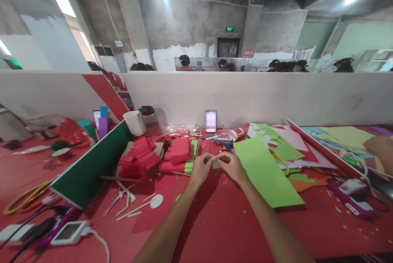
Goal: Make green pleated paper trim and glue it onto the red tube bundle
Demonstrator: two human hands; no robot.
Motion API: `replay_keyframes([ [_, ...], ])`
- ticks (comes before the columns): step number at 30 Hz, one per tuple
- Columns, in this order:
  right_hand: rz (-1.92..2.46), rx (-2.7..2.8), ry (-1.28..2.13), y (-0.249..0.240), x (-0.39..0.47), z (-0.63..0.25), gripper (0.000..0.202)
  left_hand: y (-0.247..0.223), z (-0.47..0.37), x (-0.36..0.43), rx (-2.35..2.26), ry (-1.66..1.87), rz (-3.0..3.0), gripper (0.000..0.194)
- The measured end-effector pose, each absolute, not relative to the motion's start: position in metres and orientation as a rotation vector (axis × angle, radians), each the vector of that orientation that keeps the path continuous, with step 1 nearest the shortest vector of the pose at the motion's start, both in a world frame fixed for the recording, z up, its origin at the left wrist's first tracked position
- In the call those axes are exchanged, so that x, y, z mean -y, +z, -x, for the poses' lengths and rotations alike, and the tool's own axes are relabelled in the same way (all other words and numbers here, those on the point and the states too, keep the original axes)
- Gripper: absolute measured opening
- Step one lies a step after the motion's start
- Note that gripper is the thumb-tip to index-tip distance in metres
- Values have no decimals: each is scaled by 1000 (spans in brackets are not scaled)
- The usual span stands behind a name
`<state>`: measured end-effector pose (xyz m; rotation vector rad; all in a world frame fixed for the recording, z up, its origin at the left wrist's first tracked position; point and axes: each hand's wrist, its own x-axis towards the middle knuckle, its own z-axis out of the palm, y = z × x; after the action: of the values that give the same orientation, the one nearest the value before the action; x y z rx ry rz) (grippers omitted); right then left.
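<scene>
Paper stock, mostly red and green, was laid out on a red table (pixel 215 230). Stage of work: judged part-way. Already prepared: red paper strips (pixel 139 158), heaped left of centre; a folded red stack (pixel 180 150), set near mid-frame, with green strips (pixel 192 152) placed at its right side. A perforated green sheet (pixel 290 146), apparently already cut from, was spread at centre right. Left over: a large green sheet (pixel 267 173), seen uncut over its visible part, right of centre. Unassembled, by appearance: thin sticks (pixel 135 210) and a white disc (pixel 156 201), scattered at lower left.

Working piece: one small green paper piece (pixel 215 165), located at the centre of the frame, directly between the fingertips of the left hand (pixel 202 168) and the right hand (pixel 231 168). The fingers of both were drawn narrow, tips brought together; the piece appeared pinched from both sides, its lower part left showing beneath the tips. Exact contact was too small to be made out.

Nearby: a blue glue gun (pixel 227 146), placed just beyond the right hand.
</scene>
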<state>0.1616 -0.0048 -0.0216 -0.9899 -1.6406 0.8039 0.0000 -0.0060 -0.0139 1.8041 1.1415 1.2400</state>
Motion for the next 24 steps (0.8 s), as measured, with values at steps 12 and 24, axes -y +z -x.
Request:
replay_keyframes([
  [12, 993, 1533, 827, -27, 0, -162, 9, -15, -2, 4, -1053, 1258, -1690, 19],
  [24, 986, 1515, 996, -24, -1, -163, 23, -12, -2, 5, -1078, 1305, -1636, 15],
])
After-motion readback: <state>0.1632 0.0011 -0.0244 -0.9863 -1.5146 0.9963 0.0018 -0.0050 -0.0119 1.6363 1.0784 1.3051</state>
